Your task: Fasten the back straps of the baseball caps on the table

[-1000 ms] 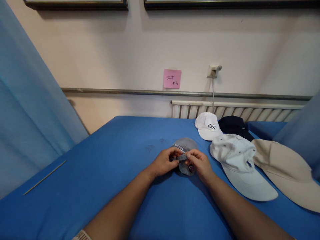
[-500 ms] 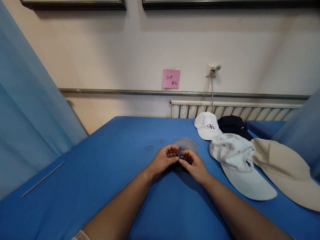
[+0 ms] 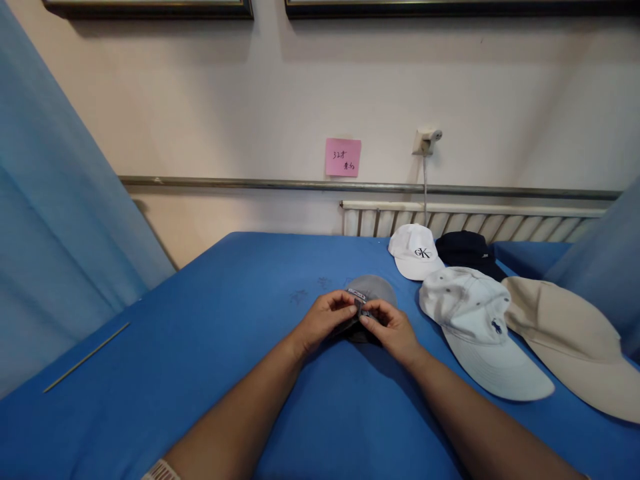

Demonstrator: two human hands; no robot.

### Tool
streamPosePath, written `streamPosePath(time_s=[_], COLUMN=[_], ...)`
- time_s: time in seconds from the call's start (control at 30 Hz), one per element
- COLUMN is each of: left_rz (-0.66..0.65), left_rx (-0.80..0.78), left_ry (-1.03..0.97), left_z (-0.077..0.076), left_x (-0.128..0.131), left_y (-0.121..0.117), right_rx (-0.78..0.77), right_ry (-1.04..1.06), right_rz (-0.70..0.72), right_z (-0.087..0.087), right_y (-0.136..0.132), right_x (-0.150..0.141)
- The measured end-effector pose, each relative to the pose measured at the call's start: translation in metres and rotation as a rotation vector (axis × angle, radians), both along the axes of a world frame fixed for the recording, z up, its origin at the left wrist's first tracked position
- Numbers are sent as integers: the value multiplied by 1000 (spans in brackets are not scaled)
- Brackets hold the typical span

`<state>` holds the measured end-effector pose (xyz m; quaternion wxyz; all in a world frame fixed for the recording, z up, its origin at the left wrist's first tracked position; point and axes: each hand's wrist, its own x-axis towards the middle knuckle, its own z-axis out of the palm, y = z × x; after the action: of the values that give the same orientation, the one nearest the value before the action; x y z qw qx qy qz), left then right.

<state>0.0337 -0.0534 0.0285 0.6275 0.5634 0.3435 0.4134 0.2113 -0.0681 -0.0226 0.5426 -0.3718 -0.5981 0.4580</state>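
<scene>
Here, the grey cap point(image 3: 376, 287) lies on the blue sheet point(image 3: 210, 333), left of the white cap point(image 3: 416, 253), its long axis running toward the wall point(image 3: 225, 100), rounded brim pointing there. A pale label marks its darker crown. The left hand point(image 3: 325, 320) and right hand point(image 3: 395, 331) pinch its near edge between thumbs and fingers.
</scene>
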Motion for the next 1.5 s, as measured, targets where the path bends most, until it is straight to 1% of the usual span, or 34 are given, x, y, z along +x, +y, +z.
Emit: streamPosePath(time_s=[0.17, 0.23, 0.33, 0.53, 0.63, 0.77, 0.97, 1.1, 1.3, 1.5], left_rz=[7, 2, 17, 47, 47, 59, 112, 127, 100, 61], left_rx=[-40, -51, -56, -46, -44, -28, 14, 4, -9, 52], left_ry=[10, 7, 15, 18, 17, 17, 43, 17, -3, 33], left_z=[3, 3, 2, 0, 1, 3, 9, 11, 9, 11], left_x=[-1, -1, -1, -1, -1, -1, 3, 4, 6, 6], left_y=[-1, -1, 0, 1, 1, 0, -4, -5, -6, -7], right_rx=[52, 82, 89, 1, -8, 11, 45, 108, 160, 200], right_ry=[-59, -85, -88, 25, 1, -60, -78, -107, -112, -125], right_rz=[61, 64, 40, 6, 10, -33, -96, -116, -122, -144], right_z=[2, 3, 3, 2, 3, 5, 7, 8, 8, 7], right_y=[-2, -2, -2, -3, -3, -4, -3, -3, -4, -3], right_x=[5, 5, 3, -2, -2, -1, -3, -2, -1, -1])
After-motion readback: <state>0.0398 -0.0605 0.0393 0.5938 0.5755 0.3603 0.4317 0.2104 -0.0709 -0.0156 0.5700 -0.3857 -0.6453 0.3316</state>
